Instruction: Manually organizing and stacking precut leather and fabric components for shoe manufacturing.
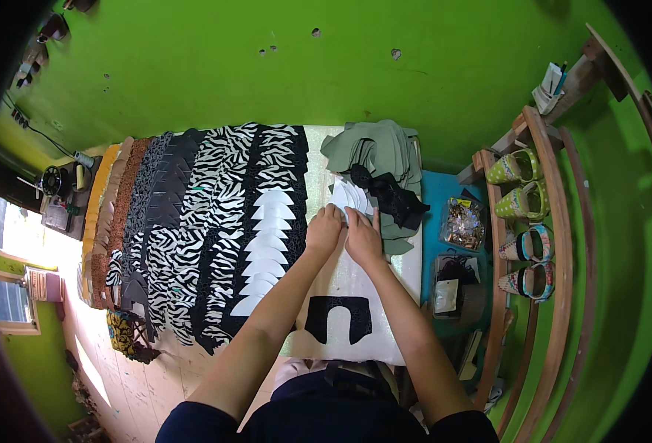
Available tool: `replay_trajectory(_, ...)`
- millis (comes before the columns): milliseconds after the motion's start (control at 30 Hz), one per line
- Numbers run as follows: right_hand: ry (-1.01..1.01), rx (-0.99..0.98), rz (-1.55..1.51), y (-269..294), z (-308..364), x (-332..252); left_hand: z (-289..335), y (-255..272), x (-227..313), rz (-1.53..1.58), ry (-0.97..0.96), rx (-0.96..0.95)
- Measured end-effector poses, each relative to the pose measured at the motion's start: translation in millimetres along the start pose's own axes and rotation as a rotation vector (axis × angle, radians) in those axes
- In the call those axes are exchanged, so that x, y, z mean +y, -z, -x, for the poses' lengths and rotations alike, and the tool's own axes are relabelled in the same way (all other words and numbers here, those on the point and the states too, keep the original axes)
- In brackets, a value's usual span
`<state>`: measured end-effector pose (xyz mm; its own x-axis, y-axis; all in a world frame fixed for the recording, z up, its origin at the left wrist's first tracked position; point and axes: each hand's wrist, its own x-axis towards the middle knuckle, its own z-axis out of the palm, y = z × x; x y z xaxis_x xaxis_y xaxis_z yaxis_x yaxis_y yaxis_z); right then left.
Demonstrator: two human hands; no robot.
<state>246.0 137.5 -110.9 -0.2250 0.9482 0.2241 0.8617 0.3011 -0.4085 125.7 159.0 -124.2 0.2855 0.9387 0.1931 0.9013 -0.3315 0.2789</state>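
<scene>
A fanned stack of white curved pieces (349, 195) lies on the table, just beyond my two hands. My left hand (325, 230) is closed at the stack's near left edge, its fingertips pinched on a white piece. Flat against the stack's near right side is my right hand (363, 235), fingers stretched and apart. Black cut pieces (400, 203) lie in a heap right of the white stack. Behind them are grey-green curved pieces (374, 144). Nearer to me, a black U-shaped piece (318, 321) rests alone on the pale tabletop (340, 279).
Overlapping rows of zebra-print pieces (222, 159), white half-moons (270, 240) and brown pieces (135, 192) cover the table's left. Clear boxes (465, 221) sit on a blue surface at right. Beyond stands a wooden rack (555, 273) with patterned shoes (518, 199). A green wall (215, 66) closes the back.
</scene>
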Motion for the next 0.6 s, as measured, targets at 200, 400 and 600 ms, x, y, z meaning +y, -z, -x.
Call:
replay_trajectory(200, 0.024, -0.095, -0.014, -1.4, 1.4, 4.3, -5.7, 6.4, -3.7, -0.177, -0.113, -0.057)
replay_trajectory(400, -0.012, -0.125, 0.041, -5.0, 7.8, 7.1, -4.1, 28.4, -10.4, 0.508, 0.491, 0.184)
replay_trajectory(600, 0.014, -0.154, -0.001, 13.4, 9.3, -21.2, 34.0, 46.3, -23.1, 0.731, 0.637, 0.246)
